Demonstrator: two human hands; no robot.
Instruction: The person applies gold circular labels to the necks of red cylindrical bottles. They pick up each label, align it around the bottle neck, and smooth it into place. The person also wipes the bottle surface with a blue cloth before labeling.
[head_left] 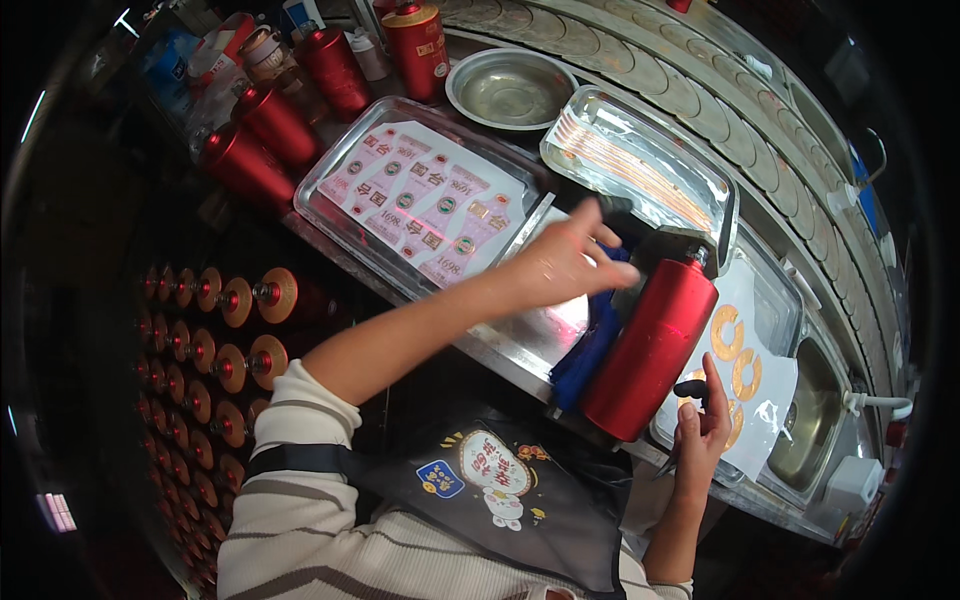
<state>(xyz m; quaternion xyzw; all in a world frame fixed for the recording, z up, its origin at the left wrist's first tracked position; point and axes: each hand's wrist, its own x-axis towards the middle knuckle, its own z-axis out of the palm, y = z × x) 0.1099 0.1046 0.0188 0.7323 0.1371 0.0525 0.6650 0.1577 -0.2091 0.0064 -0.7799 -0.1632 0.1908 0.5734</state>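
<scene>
A glossy red bottle (pixel 655 350) lies tilted on a dark stand, its clear stopper pointing up and away. Blue cloth (pixel 590 355) hangs at the stand's left side. My left hand (pixel 565 262) is held above the cloth, left of the bottle, with fingers apart and nothing visible in them. Close to the bottle's lower right side is my right hand (pixel 705 430), its index finger stretched up and something black at a curled finger. A thin dark pointed piece (pixel 668 463) sticks out beside this palm; its kind is unclear.
A metal tray (pixel 312 200) carries printed pink label sheets. Behind are a metal bowl (pixel 512 90) of liquid and a tray (pixel 728 215) with orange-edged strips. Gold C-shaped labels (pixel 745 375) lie at right by a sink (pixel 805 430). Red bottles (pixel 270 120) stand left; a plated conveyor (pixel 690 110) curves behind.
</scene>
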